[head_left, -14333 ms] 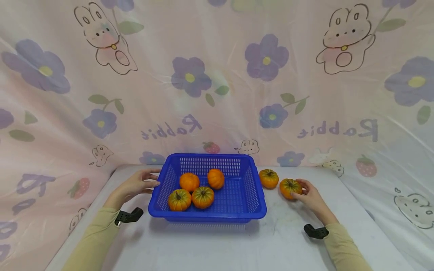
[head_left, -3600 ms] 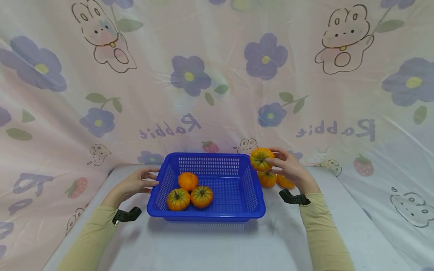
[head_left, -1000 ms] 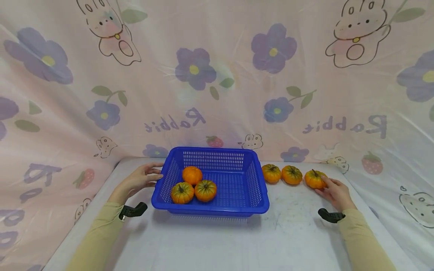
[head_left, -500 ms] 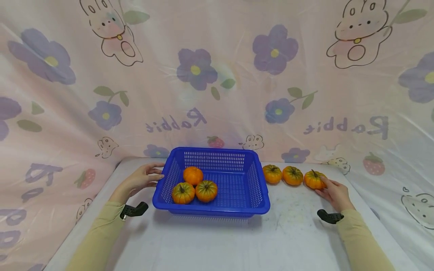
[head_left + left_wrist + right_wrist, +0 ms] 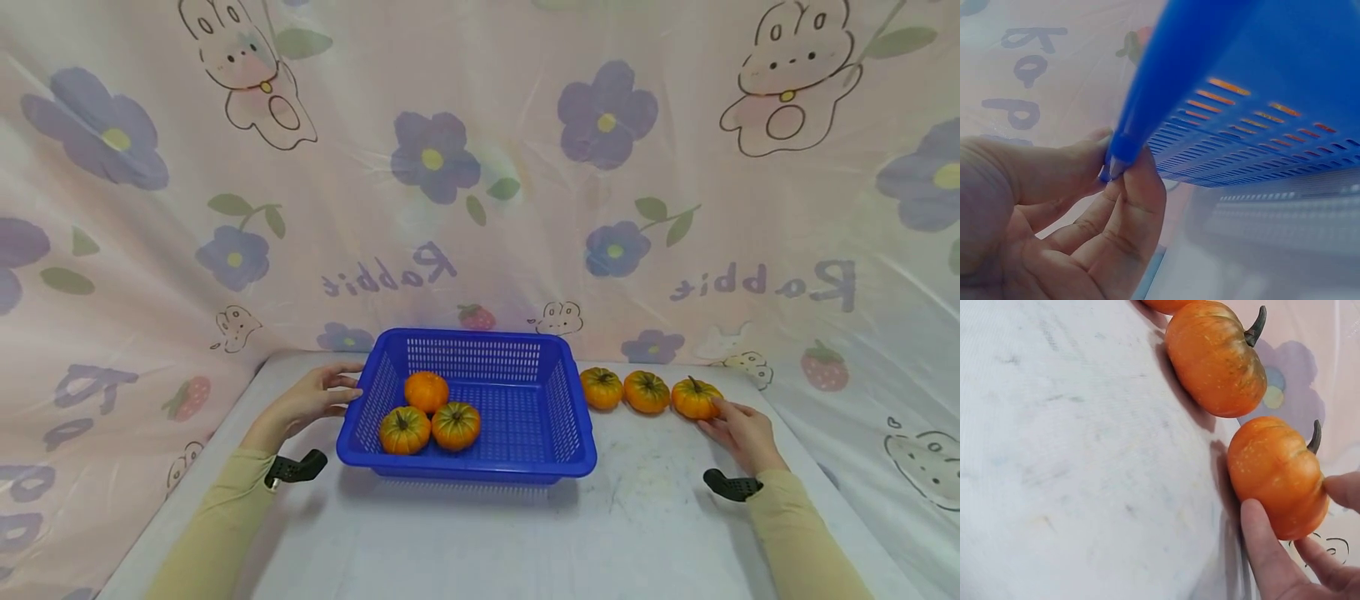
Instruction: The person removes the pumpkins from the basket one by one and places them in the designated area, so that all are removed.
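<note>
A blue plastic basket (image 5: pixel 517 417) with slotted walls stands on the table, with three small orange pumpkins in its left half, one (image 5: pixel 427 392) behind the other two. My left hand (image 5: pixel 303 404) pinches the basket's left rim (image 5: pixel 1147 94) between thumb and fingers. To the right of the basket, three more pumpkins stand in a row on the table. My right hand (image 5: pixel 746 433) holds the rightmost pumpkin (image 5: pixel 695 398) at its right side, fingertips and thumb on its skin in the right wrist view. That pumpkin's stem (image 5: pixel 1315 436) points up.
The middle pumpkin (image 5: pixel 647 392) and the one nearest the basket (image 5: pixel 601 388) sit close together. A patterned curtain (image 5: pixel 510 208) hangs behind the white table (image 5: pixel 480 542) and along its sides.
A pumpkin has left the basket since the oldest frame. My right hand carried it over the right rim and set it at the row's right end. My left hand stays at the rim.
</note>
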`<state>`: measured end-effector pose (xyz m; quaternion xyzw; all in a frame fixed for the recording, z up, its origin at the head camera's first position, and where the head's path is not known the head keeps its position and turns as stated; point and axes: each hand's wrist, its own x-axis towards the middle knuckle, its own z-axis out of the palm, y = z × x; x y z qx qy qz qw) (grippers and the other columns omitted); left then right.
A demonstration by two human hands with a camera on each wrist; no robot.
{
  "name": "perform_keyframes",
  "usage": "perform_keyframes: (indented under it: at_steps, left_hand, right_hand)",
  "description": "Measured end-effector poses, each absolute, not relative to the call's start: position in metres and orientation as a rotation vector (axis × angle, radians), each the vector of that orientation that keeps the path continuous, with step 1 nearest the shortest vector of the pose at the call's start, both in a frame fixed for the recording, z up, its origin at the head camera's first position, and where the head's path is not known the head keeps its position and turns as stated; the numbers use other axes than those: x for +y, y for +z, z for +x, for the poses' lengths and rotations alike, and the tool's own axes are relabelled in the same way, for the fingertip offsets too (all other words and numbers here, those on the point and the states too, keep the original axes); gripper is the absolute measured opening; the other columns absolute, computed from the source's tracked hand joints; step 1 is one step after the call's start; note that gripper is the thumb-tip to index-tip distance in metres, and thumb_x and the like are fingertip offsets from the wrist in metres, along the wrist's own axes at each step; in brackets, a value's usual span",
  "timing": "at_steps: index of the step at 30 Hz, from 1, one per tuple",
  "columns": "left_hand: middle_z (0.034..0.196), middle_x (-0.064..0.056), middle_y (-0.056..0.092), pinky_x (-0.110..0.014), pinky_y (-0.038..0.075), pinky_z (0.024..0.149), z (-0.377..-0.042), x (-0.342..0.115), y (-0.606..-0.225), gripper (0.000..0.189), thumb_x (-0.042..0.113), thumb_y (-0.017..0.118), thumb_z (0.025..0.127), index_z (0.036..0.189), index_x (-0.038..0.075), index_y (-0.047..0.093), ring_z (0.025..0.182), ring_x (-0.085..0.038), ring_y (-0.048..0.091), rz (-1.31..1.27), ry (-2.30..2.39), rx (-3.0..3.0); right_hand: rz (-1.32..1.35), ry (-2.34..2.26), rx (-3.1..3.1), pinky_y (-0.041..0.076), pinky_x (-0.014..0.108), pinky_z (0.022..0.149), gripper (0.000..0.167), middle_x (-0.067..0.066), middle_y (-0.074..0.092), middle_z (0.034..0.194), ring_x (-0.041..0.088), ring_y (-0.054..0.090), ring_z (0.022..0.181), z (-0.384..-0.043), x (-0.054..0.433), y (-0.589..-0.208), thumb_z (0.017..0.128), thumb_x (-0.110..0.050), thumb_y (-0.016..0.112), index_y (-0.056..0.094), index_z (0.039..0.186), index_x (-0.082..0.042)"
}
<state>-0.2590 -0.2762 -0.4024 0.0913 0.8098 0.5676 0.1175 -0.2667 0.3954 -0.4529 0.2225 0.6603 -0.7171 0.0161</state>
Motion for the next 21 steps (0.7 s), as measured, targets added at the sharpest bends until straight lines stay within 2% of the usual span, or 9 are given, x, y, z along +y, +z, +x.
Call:
perform_keyframes:
  at_steps: [13, 17, 21]
  left_hand:
    - [0.127, -0.028, 0.05, -0.041, 0.054, 0.084, -0.2592, -0.2748, -0.4022, 0.063, 0.018, 0.064, 0.093, 0.144, -0.001, 0.033, 0.096, -0.029, 0.063, 0.253, 1.636, 2.393]
    - [0.126, -0.028, 0.051, -0.04, 0.054, 0.084, -0.2586, -0.2742, -0.4004, 0.063, 0.018, 0.063, 0.094, 0.144, -0.002, 0.032, 0.095, -0.028, 0.064, 0.266, 1.645, 2.378]
    - [0.125, -0.029, 0.05, -0.04, 0.054, 0.083, -0.2576, -0.2745, -0.3989, 0.063, 0.015, 0.062, 0.095, 0.144, -0.006, 0.03, 0.094, -0.027, 0.064, 0.306, 1.662, 2.352]
  right_hand:
    - [0.772, -2.218, 2.117, 0.048, 0.031, 0.091, 0.069, 0.021, 0.027, 0.143, 0.005, 0.06, 0.08, -0.266, 0.3892, -0.4539, 0.1, -0.024, 0.048, 0.01, 0.151, 0.002]
    - [0.762, -2.218, 2.127, 0.048, 0.03, 0.09, 0.067, 0.023, 0.026, 0.144, 0.006, 0.06, 0.083, -0.2647, 0.3918, -0.4526, 0.1, -0.022, 0.047, 0.011, 0.151, 0.003]
    - [0.737, -2.143, 2.213, 0.049, 0.029, 0.089, 0.065, 0.024, 0.026, 0.145, 0.009, 0.057, 0.09, -0.263, 0.3973, -0.451, 0.101, -0.028, 0.042, 0.012, 0.151, 0.003]
